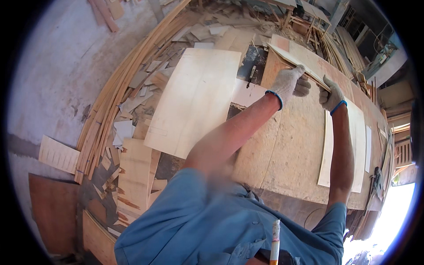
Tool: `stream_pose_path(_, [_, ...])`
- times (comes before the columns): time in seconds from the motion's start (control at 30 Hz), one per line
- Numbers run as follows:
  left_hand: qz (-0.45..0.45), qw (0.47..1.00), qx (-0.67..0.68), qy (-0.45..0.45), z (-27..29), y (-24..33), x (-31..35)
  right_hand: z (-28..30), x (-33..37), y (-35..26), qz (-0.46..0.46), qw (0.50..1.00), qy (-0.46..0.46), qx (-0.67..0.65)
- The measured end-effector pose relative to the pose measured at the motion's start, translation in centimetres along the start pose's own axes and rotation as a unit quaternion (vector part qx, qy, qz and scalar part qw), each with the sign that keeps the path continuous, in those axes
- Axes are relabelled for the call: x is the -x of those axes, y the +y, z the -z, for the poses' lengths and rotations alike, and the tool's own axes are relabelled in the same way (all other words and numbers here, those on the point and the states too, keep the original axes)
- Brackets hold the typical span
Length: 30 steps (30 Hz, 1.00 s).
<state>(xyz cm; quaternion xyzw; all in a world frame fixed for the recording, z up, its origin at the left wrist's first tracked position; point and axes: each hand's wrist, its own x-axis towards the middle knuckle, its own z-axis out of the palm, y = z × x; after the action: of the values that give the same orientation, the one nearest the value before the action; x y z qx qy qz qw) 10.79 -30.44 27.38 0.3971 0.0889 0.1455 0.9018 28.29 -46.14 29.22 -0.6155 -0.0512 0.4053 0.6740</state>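
Both my hands wear pale knit gloves with blue cuffs. My left hand (289,84) is closed on the edge of a thin plywood sheet (283,54), which tilts up and shows nearly edge-on. Gripping the same sheet at its near end is my right hand (332,95). Below it lies a large worn wooden worktop (287,145). A wide pale plywood panel (194,97) rests to the left of my left forearm. Another pale panel (327,150) lies partly hidden under my right forearm. A slim dark-and-light hand tool (251,76) lies beyond my left forearm.
Long wooden strips (110,106) run in bundles along the left wall. Between them and the panel, broken wood offcuts (148,84) litter the floor. A brown board (54,212) leans at lower left. Timber lengths (331,51) and a wooden table (282,3) stand at the back.
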Motion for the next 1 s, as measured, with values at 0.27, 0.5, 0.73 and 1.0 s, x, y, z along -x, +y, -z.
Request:
stream_pose_path(0.27, [-0.001, 1.000, -0.010, 0.001, -0.2, 0.4, 0.1, 0.2, -0.1, 0.3, 0.010, 1.000, -0.019, -0.012])
stream_pose_path(0.5, [-0.016, 0.998, -0.050, 0.029, -0.8, 0.3, 0.0, 0.2, 0.2, 0.4, 0.005, 1.000, -0.003, -0.026])
stream_pose_path(0.73, [-0.114, 0.971, -0.096, 0.189, 1.5, -3.9, 2.0, 1.4, -2.4, 13.1, 0.150, 0.985, 0.049, 0.066])
stream_pose_path(1.0, [-0.102, 0.922, -0.327, 0.182, 5.2, -1.1, 11.3, -4.8, 5.7, 25.7, 0.130, 0.980, -0.013, 0.150])
